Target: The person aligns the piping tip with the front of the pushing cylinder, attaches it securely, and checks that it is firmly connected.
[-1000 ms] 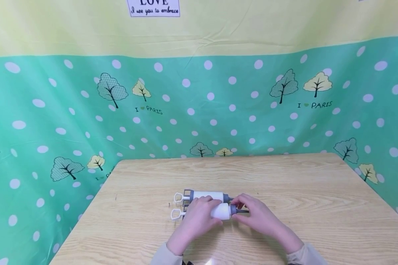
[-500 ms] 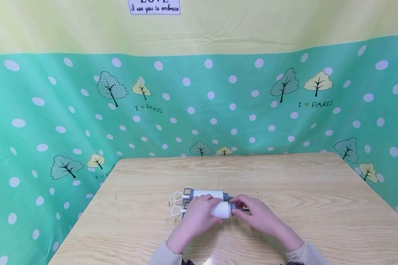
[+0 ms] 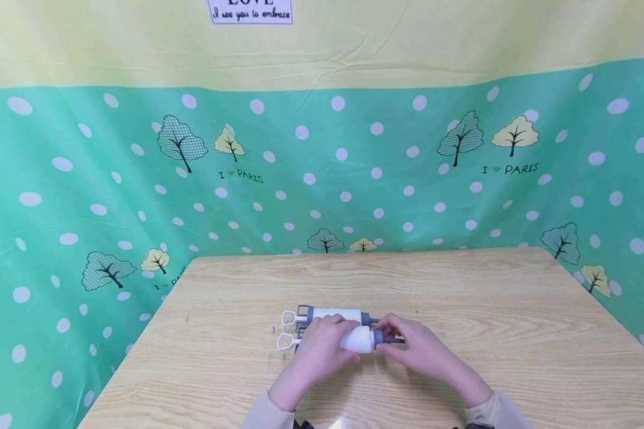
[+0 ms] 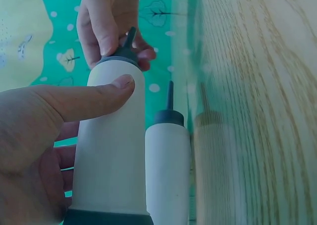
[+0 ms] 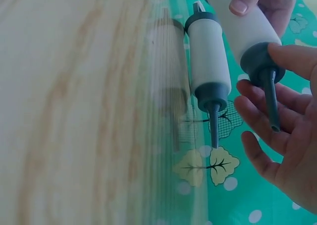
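Left grip [image 3: 322,348] is clamped around the near white tube [image 3: 358,340], which is held just on the near side of the far white tube [image 3: 337,313]. Its gray cap [image 5: 258,61] is pinched by the right grip [image 3: 415,347], beside the far white tube's nozzle [image 5: 214,126]. The far white tube is carried by the counter [image 3: 236,381].

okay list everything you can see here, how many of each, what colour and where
Table: one, pale wood grain, across the lower part
Nearer syringe: one, white and grey, centre of the table area
Farther syringe: one, white and grey, just beyond the nearer
Cloth: one visible, yellow above green, printed, behind
Tiny specks: a few, dark, on the table
Sleeves: two, pale beige, bottom edge
Left hand: one, gripping the nearer barrel
Right hand: one, pinching its grey collar
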Demonstrator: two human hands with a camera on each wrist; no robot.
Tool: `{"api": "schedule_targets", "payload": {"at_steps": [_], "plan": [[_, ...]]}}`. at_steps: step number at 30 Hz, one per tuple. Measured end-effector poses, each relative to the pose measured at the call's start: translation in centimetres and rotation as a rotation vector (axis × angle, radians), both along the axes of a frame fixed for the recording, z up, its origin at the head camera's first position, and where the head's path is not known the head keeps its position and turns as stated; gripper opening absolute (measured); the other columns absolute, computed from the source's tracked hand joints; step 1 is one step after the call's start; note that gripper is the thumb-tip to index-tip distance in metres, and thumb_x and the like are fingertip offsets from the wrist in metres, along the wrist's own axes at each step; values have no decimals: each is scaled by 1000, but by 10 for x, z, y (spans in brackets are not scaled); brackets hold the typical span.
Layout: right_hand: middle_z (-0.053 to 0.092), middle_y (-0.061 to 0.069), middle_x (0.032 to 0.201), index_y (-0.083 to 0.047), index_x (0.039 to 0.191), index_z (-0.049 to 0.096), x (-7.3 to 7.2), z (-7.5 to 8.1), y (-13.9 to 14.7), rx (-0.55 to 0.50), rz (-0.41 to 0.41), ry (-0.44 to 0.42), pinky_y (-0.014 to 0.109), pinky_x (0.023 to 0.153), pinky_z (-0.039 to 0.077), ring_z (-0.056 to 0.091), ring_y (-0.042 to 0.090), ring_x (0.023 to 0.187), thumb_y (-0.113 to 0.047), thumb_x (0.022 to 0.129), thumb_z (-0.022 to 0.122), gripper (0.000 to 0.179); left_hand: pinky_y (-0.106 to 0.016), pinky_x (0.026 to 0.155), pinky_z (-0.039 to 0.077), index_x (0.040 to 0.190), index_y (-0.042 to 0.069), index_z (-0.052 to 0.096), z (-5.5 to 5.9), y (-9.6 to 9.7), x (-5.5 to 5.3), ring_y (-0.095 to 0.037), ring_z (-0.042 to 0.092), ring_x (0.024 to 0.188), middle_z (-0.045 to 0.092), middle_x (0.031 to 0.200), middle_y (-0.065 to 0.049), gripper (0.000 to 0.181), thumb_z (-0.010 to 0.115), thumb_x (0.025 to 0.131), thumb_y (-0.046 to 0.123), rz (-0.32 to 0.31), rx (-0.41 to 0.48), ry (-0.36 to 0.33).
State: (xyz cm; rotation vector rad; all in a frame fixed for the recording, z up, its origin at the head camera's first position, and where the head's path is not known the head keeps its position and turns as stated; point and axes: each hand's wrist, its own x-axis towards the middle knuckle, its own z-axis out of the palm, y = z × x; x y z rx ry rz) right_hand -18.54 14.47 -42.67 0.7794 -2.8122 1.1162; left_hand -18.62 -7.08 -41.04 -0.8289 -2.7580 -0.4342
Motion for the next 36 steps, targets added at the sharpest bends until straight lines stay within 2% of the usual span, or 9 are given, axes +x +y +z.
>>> {"api": "schedule_targets", "payload": {"at_steps": [6,11,15,19,24,29,33,36], "plan": [[60,-14,90,-20,102,58,0,2,0,19,-2,-2,26,74,48,56,3,84,-44,89,52,29,-32,77,43,109,19,65,2,0,1,-15,59,85,66,97,2,53,79,62,38,-5,-3,10],[58,-13,79,-23,93,58,1,3,0,23,-5,-2,21,62,43,50,0,70,-40,93,45,21,-32,76,44,110,19,64,4,1,2,-15,59,85,65,97,2,53,79,62,37,-17,-4,20],[55,-9,71,-24,89,57,0,4,0,23,-9,-16,20,57,39,45,1,62,-40,95,42,23,-31,76,44,110,18,64,6,1,3,-14,59,85,65,97,2,53,79,62,37,-25,-5,29],[60,-12,81,-23,93,59,0,4,1,37,-12,-31,23,65,45,53,2,73,-47,90,48,27,-31,76,43,110,18,64,7,1,4,-14,59,85,65,97,2,54,79,62,38,-17,-4,18],[61,-15,94,-22,106,58,0,3,2,46,-20,-42,28,76,48,57,5,87,-56,80,57,44,-31,76,43,111,18,64,7,1,4,-15,59,84,65,98,1,55,79,62,38,-14,-4,11],[57,-16,93,-18,113,55,-2,1,3,-7,11,24,29,77,48,54,2,84,-45,78,65,45,-31,76,43,110,18,64,6,2,3,-15,59,83,66,97,1,54,79,62,38,-11,-5,5],[57,-17,94,-19,108,55,-2,2,3,-53,45,62,32,78,48,53,1,82,-32,77,71,37,-31,76,43,110,19,64,6,2,4,-15,59,83,66,97,1,54,79,62,38,-8,-4,1],[56,-18,94,-22,105,54,-2,2,3,-61,52,72,31,77,48,53,1,82,-32,78,70,33,-31,75,43,110,19,65,6,2,4,-15,59,83,66,96,1,54,79,62,38,-7,-4,4]]}}
